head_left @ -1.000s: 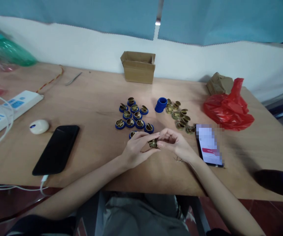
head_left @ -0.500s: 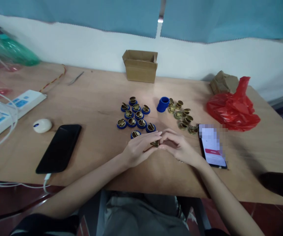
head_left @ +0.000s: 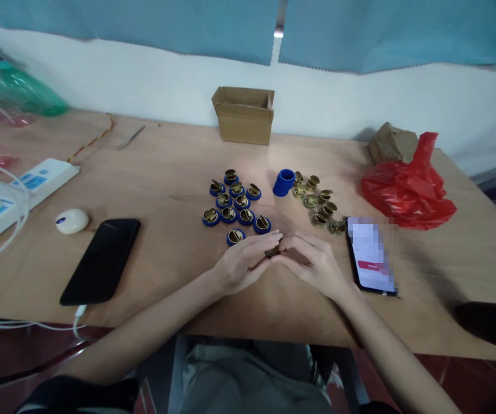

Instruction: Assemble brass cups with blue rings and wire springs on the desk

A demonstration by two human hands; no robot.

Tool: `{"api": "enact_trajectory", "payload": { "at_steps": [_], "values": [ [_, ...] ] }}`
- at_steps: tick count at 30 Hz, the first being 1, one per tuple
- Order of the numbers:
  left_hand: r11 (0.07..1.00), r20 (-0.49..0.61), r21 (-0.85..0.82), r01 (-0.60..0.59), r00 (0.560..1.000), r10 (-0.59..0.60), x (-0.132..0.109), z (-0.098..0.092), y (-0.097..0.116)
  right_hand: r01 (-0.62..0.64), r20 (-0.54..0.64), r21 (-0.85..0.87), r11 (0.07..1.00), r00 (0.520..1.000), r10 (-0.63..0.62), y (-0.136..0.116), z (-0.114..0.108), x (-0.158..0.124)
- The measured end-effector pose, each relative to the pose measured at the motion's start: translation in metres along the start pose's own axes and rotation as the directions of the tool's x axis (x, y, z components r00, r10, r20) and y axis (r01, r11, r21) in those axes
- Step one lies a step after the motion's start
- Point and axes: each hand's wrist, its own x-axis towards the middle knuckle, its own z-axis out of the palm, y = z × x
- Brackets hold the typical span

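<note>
Between my fingertips, just above the table, is a small brass-coloured metal fitting (head_left: 272, 252), mostly hidden by the fingers. My left hand (head_left: 243, 261) pinches it from the left, and my right hand (head_left: 310, 261) grips it from the right. Beyond my left hand lie several brass fittings seated in blue rings (head_left: 229, 214), each with a raised round flap. A leaning stack of blue rings (head_left: 284, 183) stands farther back. To its right are several brass fittings without rings (head_left: 318, 219).
An open cardboard box (head_left: 245, 123) stands by the wall. At right are a red plastic bag (head_left: 409, 195), a brown package (head_left: 392, 144) and a lit phone (head_left: 370, 256). At left lie a black phone (head_left: 101, 261) on a cable, a white rounded object (head_left: 72, 221) and a power strip (head_left: 36, 181).
My right hand's fingers have shifted slightly left over the brass fitting, which now looks flatter and more covered. The camera view has moved a little; the things on the table stay put.
</note>
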Motion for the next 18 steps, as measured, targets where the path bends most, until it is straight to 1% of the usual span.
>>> {"api": "enact_trajectory", "payload": {
  "at_steps": [6,9,13,18],
  "values": [
    [1.0,0.007,-0.03,0.003,1.0,-0.003,0.0058,0.0001,0.0034,0.06,0.003,-0.063,0.996,0.998,-0.06,-0.0017,0.0006,-0.0004],
    [1.0,-0.011,-0.023,-0.01,1.0,0.01,0.0071,0.0006,0.0047,0.105,-0.014,-0.167,0.98,0.994,-0.109,-0.0028,0.0021,-0.0016],
    [1.0,-0.009,-0.006,-0.013,1.0,0.013,0.0051,0.0018,0.0036,0.145,-0.013,-0.331,0.933,0.987,-0.158,-0.0062,0.0032,-0.0018],
    [0.999,-0.02,0.043,-0.017,1.0,0.018,0.0035,0.0023,0.0017,0.182,0.007,-0.43,0.885,0.98,-0.198,-0.0098,0.0035,0.001]
  ]
}}
